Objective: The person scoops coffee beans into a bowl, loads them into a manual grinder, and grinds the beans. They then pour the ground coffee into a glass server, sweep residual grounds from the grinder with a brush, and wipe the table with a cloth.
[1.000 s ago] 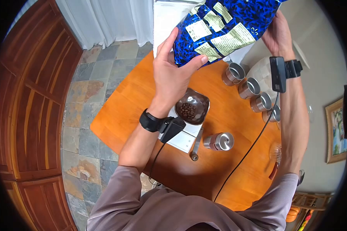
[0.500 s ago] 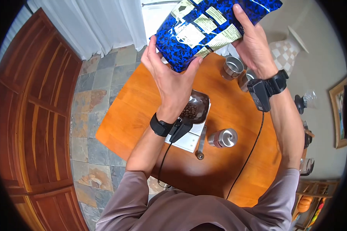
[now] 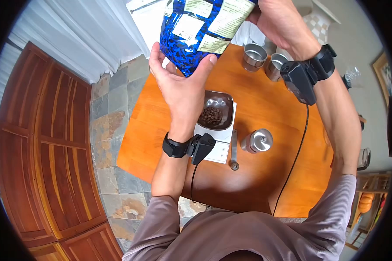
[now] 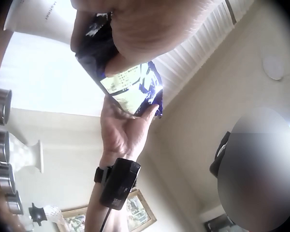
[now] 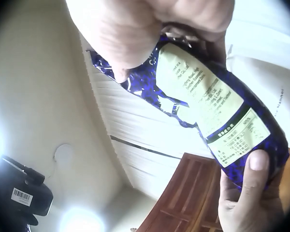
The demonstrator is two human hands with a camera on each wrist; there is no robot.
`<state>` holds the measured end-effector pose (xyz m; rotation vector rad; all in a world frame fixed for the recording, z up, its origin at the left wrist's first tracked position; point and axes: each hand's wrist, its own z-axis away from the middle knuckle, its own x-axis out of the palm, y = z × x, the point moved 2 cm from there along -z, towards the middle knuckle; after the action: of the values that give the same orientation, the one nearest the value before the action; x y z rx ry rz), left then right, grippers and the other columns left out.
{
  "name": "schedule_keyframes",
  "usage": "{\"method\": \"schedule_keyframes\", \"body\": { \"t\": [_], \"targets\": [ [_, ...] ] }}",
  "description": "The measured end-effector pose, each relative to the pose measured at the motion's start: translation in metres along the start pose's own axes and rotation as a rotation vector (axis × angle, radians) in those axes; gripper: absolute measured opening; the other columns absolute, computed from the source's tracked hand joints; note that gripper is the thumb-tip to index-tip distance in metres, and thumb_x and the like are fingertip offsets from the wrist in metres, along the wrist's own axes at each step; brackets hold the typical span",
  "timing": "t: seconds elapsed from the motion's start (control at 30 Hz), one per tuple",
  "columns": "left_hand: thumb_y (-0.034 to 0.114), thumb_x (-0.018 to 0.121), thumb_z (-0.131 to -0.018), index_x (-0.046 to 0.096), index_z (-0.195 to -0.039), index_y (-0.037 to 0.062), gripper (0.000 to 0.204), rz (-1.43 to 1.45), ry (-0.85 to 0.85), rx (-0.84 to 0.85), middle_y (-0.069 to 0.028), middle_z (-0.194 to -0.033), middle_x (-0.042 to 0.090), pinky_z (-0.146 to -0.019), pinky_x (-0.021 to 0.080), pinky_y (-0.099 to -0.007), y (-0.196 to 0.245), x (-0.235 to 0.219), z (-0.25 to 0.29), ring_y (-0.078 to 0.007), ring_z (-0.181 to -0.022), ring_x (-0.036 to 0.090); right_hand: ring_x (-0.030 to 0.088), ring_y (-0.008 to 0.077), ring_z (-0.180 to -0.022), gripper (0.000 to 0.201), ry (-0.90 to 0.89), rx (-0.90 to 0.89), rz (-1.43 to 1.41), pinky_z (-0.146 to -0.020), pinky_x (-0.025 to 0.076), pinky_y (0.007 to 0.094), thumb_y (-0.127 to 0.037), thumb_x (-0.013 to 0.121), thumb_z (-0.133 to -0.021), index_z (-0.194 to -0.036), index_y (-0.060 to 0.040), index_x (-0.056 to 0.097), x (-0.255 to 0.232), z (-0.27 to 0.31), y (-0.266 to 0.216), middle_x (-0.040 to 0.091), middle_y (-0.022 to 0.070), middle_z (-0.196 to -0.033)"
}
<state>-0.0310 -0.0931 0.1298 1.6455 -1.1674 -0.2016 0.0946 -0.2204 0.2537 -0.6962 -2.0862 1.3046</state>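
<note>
A blue patterned foil bag [image 3: 185, 45] with pale printed labels is held up above the far side of the wooden table. My left hand [image 3: 180, 89] grips its lower corner, thumb in front and fingers behind. At its upper end my right hand [image 3: 283, 24] pinches the bag; the left wrist view shows that hand [image 4: 123, 133] thumb-first on the foil. Below, a dark square bowl [image 3: 225, 99] contains brown coffee beans [image 3: 211, 115]. The bowl sits on a white scale [image 3: 218, 150]. Beside it lie a metal crank handle [image 3: 234, 150] and a steel hand grinder body [image 3: 258, 141].
Steel cups [image 3: 254, 57] stand toward the back right of the table [image 3: 148, 130], near a checkered vase [image 3: 320, 24]. A black cable [image 3: 292, 174] hangs from the right wrist camera across the table. Wooden cabinets [image 3: 52, 143] stand at the left.
Both hands have carried the bag leftward in the head view, and it stands more upright. My right hand has shifted its hold along the bag's upper end. The head view has turned slightly.
</note>
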Motion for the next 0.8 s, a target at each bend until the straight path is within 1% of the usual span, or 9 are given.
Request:
{"method": "schedule_keyframes", "body": {
  "t": [0.03, 0.27, 0.4, 0.47, 0.6, 0.67, 0.7, 0.73, 0.8],
  "targets": [
    [-0.001, 0.086, -0.079, 0.014, -0.151, -0.0068, 0.102, 0.001, -0.013, -0.055, -0.0185, -0.127, 0.058, -0.092, 0.054, -0.0287, 0.004, 0.001, 0.001, -0.0178, -0.107, 0.065, 0.062, 0.0246, -0.120, 0.059, -0.027, -0.005, 0.039, -0.107, 0.047, 0.0426, -0.044, 0.060, -0.103, -0.134, 0.0063, 0.057, 0.002, 0.001, -0.002, 0.067, 0.0163, -0.129],
    [0.002, 0.086, -0.080, 0.016, -0.152, -0.0066, 0.101, 0.084, -0.040, -0.060, -0.0178, -0.132, 0.053, -0.090, 0.055, -0.0303, 0.008, -0.003, 0.000, -0.0188, -0.110, 0.063, 0.064, 0.0229, -0.114, 0.054, -0.013, -0.015, 0.157, -0.101, 0.047, 0.0388, -0.046, 0.058, -0.104, -0.127, 0.0032, 0.063, 0.004, 0.000, -0.013, 0.070, 0.0152, -0.122],
    [0.028, 0.076, -0.093, 0.027, -0.150, -0.0060, 0.083, 0.319, -0.024, -0.196, -0.0148, -0.134, 0.053, -0.091, 0.057, -0.0428, 0.007, -0.015, -0.010, -0.0242, -0.119, 0.061, 0.064, 0.0228, -0.115, 0.054, 0.023, -0.028, 0.146, -0.102, 0.049, 0.0393, -0.046, 0.056, -0.105, -0.129, 0.0026, 0.061, 0.007, 0.007, -0.018, 0.069, 0.0147, -0.124],
    [0.036, 0.060, -0.101, 0.047, -0.139, -0.0052, 0.058, 0.512, -0.083, -0.325, -0.0186, -0.130, 0.061, -0.094, 0.059, -0.0515, 0.010, -0.014, -0.015, -0.0333, -0.119, 0.064, 0.063, 0.0226, -0.122, 0.052, -0.005, -0.055, -0.016, -0.105, 0.051, 0.0403, -0.043, 0.050, -0.108, -0.135, 0.0013, 0.057, 0.001, 0.002, -0.013, 0.067, 0.0136, -0.130],
    [0.033, 0.060, -0.101, 0.045, -0.142, -0.0068, 0.059, 0.517, -0.387, -0.435, -0.0207, -0.135, 0.060, -0.093, 0.060, -0.0528, 0.006, -0.022, -0.019, -0.0347, -0.118, 0.065, 0.062, 0.0235, -0.123, 0.055, -0.039, -0.029, -0.216, -0.110, 0.049, 0.0415, -0.045, 0.044, -0.110, -0.141, -0.0007, 0.052, -0.014, -0.006, 0.005, 0.065, 0.0123, -0.134],
    [0.013, 0.076, -0.091, 0.049, -0.136, -0.0069, 0.056, 0.421, -0.371, -0.396, -0.0155, -0.127, 0.066, -0.090, 0.061, -0.0402, 0.005, -0.022, -0.017, -0.0245, -0.106, 0.071, 0.065, 0.0250, -0.118, 0.052, 0.085, 0.054, -0.273, -0.106, 0.052, 0.0418, -0.043, 0.043, -0.110, -0.135, 0.0005, 0.057, -0.017, -0.008, 0.014, 0.068, 0.0138, -0.129],
    [0.011, 0.081, -0.087, 0.047, -0.137, -0.0080, 0.063, 0.217, -0.330, -0.245, -0.0145, -0.126, 0.065, -0.090, 0.061, -0.0382, 0.005, -0.020, -0.015, -0.0235, -0.106, 0.071, 0.061, 0.0198, -0.125, 0.053, 0.113, 0.035, -0.142, -0.109, 0.049, 0.0401, -0.049, 0.046, -0.108, -0.139, -0.0062, 0.054, -0.035, -0.010, 0.030, 0.065, 0.0071, -0.131],
    [0.009, 0.085, -0.083, 0.044, -0.138, -0.0090, 0.071, 0.013, -0.285, -0.097, -0.0136, -0.125, 0.065, -0.090, 0.060, -0.0361, 0.001, -0.015, -0.012, -0.0225, -0.106, 0.070, 0.061, 0.0215, -0.124, 0.058, 0.061, 0.089, -0.138, -0.109, 0.049, 0.0413, -0.054, 0.034, -0.110, -0.139, -0.0064, 0.053, -0.026, -0.006, 0.030, 0.065, 0.0087, -0.131],
    [0.009, 0.092, -0.074, 0.042, -0.138, -0.0081, 0.084, 0.009, -0.186, -0.005, -0.0139, -0.123, 0.061, -0.092, 0.058, -0.0371, -0.016, -0.013, -0.010, -0.0247, -0.108, 0.067, 0.061, 0.0247, -0.122, 0.067, -0.003, 0.191, -0.080, -0.108, 0.048, 0.0447, -0.056, 0.033, -0.109, -0.146, -0.0011, 0.040, -0.039, -0.008, 0.041, 0.060, 0.0152, -0.134]
  ]
}}
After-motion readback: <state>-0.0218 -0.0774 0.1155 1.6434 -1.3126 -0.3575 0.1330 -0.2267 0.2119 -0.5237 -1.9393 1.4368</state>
